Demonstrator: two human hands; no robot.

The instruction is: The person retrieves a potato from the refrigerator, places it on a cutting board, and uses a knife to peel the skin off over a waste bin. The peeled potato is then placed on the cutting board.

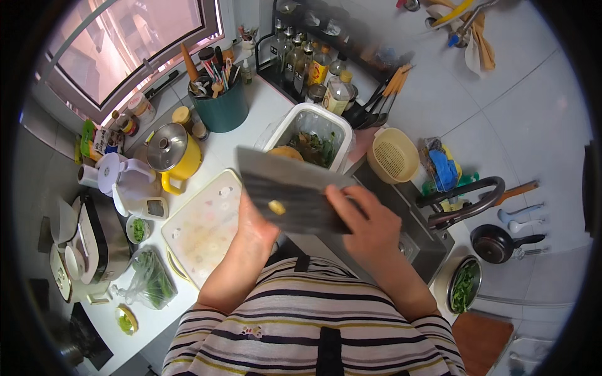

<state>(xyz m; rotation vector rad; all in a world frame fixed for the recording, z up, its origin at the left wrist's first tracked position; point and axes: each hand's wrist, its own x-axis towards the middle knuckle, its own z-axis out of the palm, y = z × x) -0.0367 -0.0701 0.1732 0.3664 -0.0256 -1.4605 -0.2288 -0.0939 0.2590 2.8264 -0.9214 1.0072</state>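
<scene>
A wide cleaver (291, 192) is raised in front of me, its handle in my right hand (371, 216). On the face of the blade sits a small pale yellow piece of food (277, 207). My left hand (254, 223) is next to the blade's left end; its fingers are hidden behind the metal, so I cannot see what they do. Below and left of the cleaver lies a light cutting board (202, 235), marked with faint stains. Just beyond the blade stands a white bin with a plastic liner (345, 141), with leafy scraps (312, 145) inside.
To the right is a dark sink (423, 239) with a curved faucet (494, 192) and a beige colander (393, 155). A yellow pot (186, 160), a bowl of chopped greens (138, 229) and a bag of green vegetables (153, 279) stand left. A pot of greens (463, 286) is at right.
</scene>
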